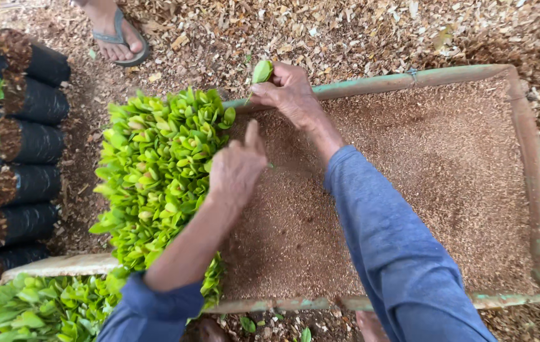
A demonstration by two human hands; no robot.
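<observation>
Your right hand (290, 92) pinched one green cutting (262, 71) above the tray's rim (371, 83); your left hand (237, 170), loosely curled and holding nothing, rested just beside the one seedling mass (156, 171)

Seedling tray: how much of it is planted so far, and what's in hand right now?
Done: green cuttings stand packed across the left end of the tray, roughly a third of it. In hand: the right hand holds one leafy cutting at the far rim, while the left hand rests at the edge of the planted block. Left: the brown sawdust bed to the right is bare.
</observation>
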